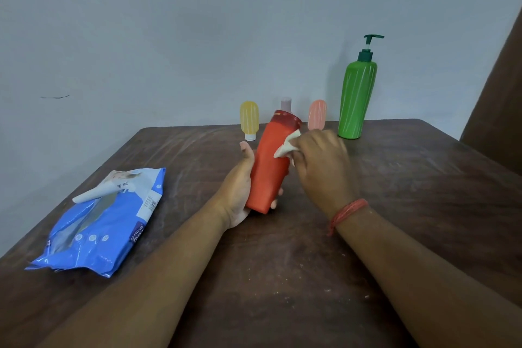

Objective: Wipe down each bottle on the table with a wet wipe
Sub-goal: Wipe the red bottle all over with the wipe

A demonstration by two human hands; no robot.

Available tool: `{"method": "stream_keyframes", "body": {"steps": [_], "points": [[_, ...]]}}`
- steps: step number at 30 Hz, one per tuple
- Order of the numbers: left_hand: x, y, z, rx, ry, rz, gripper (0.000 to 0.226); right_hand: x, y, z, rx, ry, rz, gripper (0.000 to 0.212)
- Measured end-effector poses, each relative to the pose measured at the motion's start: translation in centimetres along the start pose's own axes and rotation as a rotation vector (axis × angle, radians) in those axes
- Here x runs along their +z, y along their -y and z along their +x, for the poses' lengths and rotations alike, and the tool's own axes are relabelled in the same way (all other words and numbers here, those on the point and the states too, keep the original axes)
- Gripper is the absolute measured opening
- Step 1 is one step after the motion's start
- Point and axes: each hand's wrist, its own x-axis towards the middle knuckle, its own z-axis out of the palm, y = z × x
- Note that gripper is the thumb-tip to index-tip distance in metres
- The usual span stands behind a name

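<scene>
**Red bottle held tilted, wipe pressed on its upper side**

Your two forearms fill the near edge, reaching out over the dark wooden table (409,178). Left hand (240,186) grips the red bottle (269,167) low down, thumb up along its left side, fingers curled round the base with tips showing at the right of the bottom edge. Bottle is lifted near mid-table, tilted with the darker red cap end pointing far and slightly right. Right hand (322,161) pinches a crumpled white wet wipe (286,145), fingers bunched on it, wipe touching the bottle's upper right side just below the cap. Red thread bracelet (348,213) sits on your right wrist.

Far side of table, standing in a row by the wall: yellow small bottle (249,118) cap-down at left, a pale pink-capped bottle (286,103) mostly hidden behind the red one, a pink small bottle (317,113) partly hidden by your right hand, and a tall green pump bottle (356,99) upright at right. All four apart from your hands.

Blue wet wipe pack (104,223) lies flat at left near side, flap peeled back and sticking up. Dark brown surface (500,99) at far right edge, cannot tell what it is.
</scene>
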Motion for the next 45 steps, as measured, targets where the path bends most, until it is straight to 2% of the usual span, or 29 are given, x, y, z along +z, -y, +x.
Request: {"method": "stream_keyframes", "body": {"steps": [2,4,7,8,11,14,18,22,26,28,33,38,45], "points": [[0.2,0.1,-0.1,0.001,0.008,0.032,0.081,0.1,-0.2,0.8,0.125,-0.08,0.139,0.019],[0.3,0.2,-0.1,0.008,0.001,0.067,0.08,0.1,-0.2,1.0,0.337,-0.156,0.356,0.018],[0.3,0.0,0.0,0.022,-0.053,0.056,0.077,0.1,0.8,0.1,0.603,-0.009,0.616,0.002],[0.3,0.0,0.1,0.028,-0.088,0.055,0.074,0.2,1.2,-0.2,0.67,0.054,0.664,0.004],[0.5,0.1,0.3,0.063,-0.194,0.073,0.064,0.5,2.1,-0.3,0.775,0.127,0.814,0.009],[0.6,0.2,0.5,0.081,-0.291,0.031,0.063,0.6,3.0,-0.3,0.806,0.183,0.923,0.011],[0.0,-0.3,0.3,0.073,-0.402,-0.06,0.066,0.7,3.7,-1.1,0.75,0.388,0.949,0.009],[-0.7,-0.7,0.5,0.076,-0.376,-0.225,0.081,0.2,3.9,-1.2,0.651,0.594,0.921,0.015],[-1.0,-1.1,0.7,0.114,-0.369,-0.392,0.081,-0.1,4.4,-1.3,0.428,0.693,0.665,0.021],[-0.5,-1.3,0.6,0.107,-0.375,-0.468,0.081,0.1,4.7,-1.4,0.391,0.633,0.592,0.023],[0.4,-1.8,0.3,0.113,-0.421,-0.625,0.065,-0.2,4.6,-1.0,0.344,0.328,0.506,0.026],[0.9,-1.9,0.0,0.008,-0.417,-0.556,0.063,-0.3,5.6,-0.7,0.008,0.153,0.288,0.034],[1.3,-2.4,-0.2,0.023,-0.438,-0.489,0.06,0.3,5.0,-1.0,0.078,0.168,0.408,0.032]]}}
